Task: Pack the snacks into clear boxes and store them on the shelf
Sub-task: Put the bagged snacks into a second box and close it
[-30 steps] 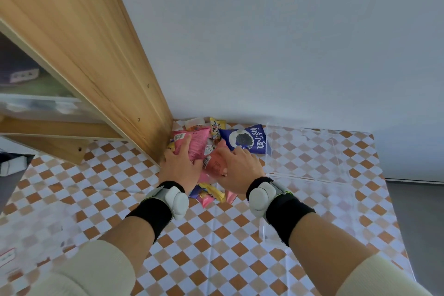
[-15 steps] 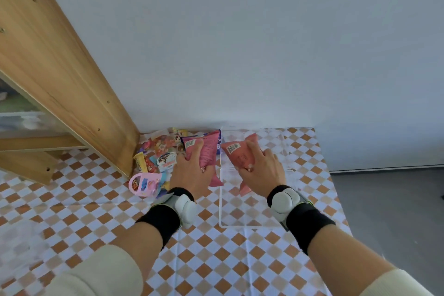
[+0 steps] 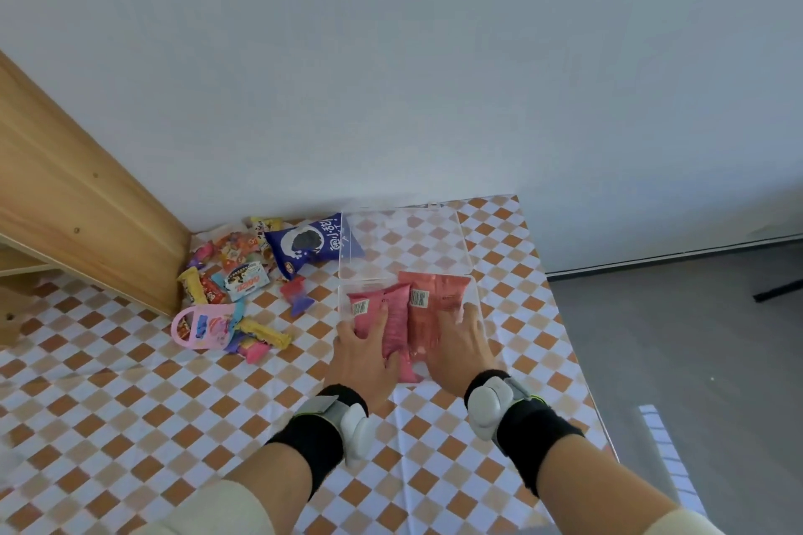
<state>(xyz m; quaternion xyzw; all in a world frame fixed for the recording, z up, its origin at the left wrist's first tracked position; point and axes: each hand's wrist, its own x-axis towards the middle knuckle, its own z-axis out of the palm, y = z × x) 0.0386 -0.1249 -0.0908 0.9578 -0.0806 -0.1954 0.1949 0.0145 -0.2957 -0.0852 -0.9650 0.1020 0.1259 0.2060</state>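
Note:
A clear box (image 3: 477, 295) lies open on the checkered table, its lid (image 3: 404, 241) flipped back toward the wall. Inside it lie a pink snack packet (image 3: 393, 317) on the left and a salmon-red packet (image 3: 439, 300) on the right. My left hand (image 3: 363, 356) rests on the pink packet, fingers around its near end. On the salmon-red packet lies my right hand (image 3: 458, 345), pressing it down. A heap of loose snacks (image 3: 234, 274) sits to the left, with a blue packet (image 3: 306, 245) at its far side.
The wooden shelf (image 3: 87, 213) slants along the left, its side panel touching the snack heap. A pink handled pouch (image 3: 202, 326) and small candy bars lie in front of the heap. The table edge (image 3: 578, 356) drops to a grey floor on the right.
Both hands lifted the two packets out of the heap, carried them right and lowered them into the clear box. The view swung to the right and down.

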